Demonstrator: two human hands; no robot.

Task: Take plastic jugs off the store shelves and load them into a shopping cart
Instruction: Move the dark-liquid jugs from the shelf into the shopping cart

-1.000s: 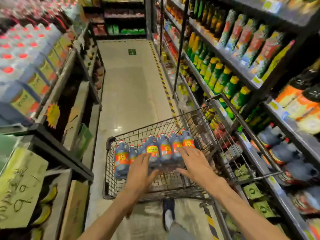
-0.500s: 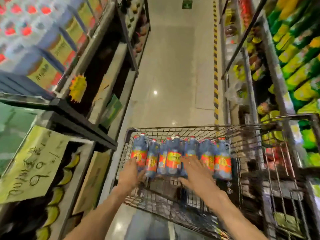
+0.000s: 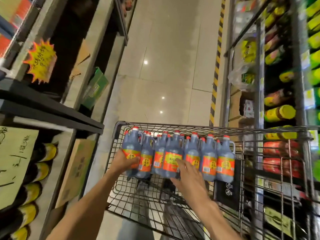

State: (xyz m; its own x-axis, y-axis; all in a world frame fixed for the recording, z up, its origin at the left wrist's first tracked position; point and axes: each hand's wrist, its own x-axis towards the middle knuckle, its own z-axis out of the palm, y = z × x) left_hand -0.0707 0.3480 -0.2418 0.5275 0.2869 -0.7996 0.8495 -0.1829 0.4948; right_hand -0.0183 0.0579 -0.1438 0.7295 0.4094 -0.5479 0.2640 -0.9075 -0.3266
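Note:
Several dark plastic jugs (image 3: 209,158) with red caps and orange labels stand packed in rows at the far end of a black wire shopping cart (image 3: 119,124). My left hand (image 3: 125,161) is wrapped around the lower part of the leftmost jug (image 3: 131,144). My right hand (image 3: 188,174) lies flat with fingers spread against the front of a middle jug (image 3: 172,153), touching its label. The near half of the cart floor is bare wire.
Store shelves line both sides of the tiled aisle (image 3: 166,66). The left shelf (image 3: 52,108) juts out close to the cart's corner, with cardboard boxes (image 3: 76,168) below. Bottles and jars fill the right shelves (image 3: 277,113). A yellow-black floor stripe (image 3: 216,71) runs along them.
The view has tipped further down and closer to the cart. Both hands stay at the jugs; my left hand has closed around the leftmost jug.

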